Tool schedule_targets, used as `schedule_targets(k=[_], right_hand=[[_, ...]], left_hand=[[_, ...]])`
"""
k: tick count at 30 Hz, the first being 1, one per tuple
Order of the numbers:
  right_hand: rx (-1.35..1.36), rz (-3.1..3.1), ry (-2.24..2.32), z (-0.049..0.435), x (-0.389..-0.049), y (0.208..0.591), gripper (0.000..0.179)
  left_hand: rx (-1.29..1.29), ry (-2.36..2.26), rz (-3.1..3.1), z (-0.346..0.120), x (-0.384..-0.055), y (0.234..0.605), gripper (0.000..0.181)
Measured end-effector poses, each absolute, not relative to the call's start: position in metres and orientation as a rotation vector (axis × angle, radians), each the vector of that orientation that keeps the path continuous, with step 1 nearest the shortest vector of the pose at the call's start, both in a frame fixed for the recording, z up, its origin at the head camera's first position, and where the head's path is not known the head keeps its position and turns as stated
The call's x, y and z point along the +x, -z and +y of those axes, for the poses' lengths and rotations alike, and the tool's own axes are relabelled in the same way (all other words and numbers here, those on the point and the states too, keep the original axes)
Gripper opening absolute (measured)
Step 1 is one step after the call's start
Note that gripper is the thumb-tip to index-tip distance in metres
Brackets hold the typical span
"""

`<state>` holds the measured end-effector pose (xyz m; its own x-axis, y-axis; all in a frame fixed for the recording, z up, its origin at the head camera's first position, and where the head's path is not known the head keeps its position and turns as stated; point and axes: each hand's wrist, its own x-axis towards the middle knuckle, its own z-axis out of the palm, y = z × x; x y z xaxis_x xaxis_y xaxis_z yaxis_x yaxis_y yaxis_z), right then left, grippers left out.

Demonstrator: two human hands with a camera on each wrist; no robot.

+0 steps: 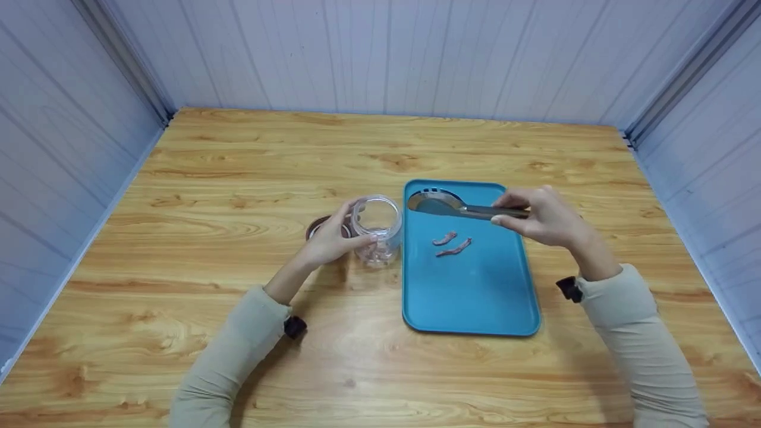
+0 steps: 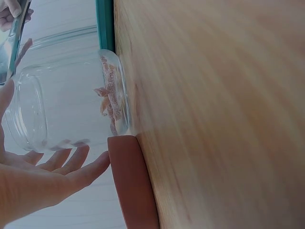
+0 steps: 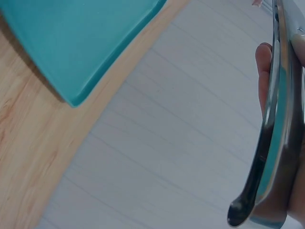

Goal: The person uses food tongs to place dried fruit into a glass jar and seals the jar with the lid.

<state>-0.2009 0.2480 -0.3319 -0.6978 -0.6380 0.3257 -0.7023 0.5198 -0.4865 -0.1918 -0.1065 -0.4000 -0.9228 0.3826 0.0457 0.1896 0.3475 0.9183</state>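
Observation:
My left hand (image 1: 333, 241) grips a clear jar (image 1: 389, 242) standing on the table, thumb on its near side and fingers on the far side. Several reddish, dried-looking strips (image 2: 112, 90) lie in the jar's bottom. In my right hand (image 1: 544, 220) is a pair of metal tongs (image 1: 437, 202) with a broad, slotted head, held level above the blue tray (image 1: 475, 297). Against the tongs in the left wrist view is a raised strip (image 2: 24, 51), seemingly between their ends. Two more strips (image 1: 454, 247) lie on the tray.
A reddish-brown lid (image 2: 133, 183) lies on the table left of the jar, partly behind my left hand. The tray's left edge is close beside the jar. Pale panelled walls (image 1: 357, 53) bound the wooden table (image 1: 178, 249) at the back and sides.

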Motion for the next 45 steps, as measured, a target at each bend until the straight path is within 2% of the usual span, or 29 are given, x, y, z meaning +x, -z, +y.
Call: schedule_targets(k=[30, 45], right_hand=[[1.321, -2.550, -0.926, 0.191, -0.215, 0.334, 0.014], [1.330, -2.560, -0.917, 0.189, -0.216, 0.337, 0.018]], left_hand=[[0.493, -1.630, 2.414, -0.108, -0.196, 0.408, 0.074], [0.475, -1.618, 2.430, -0.108, -0.196, 0.408, 0.076]])
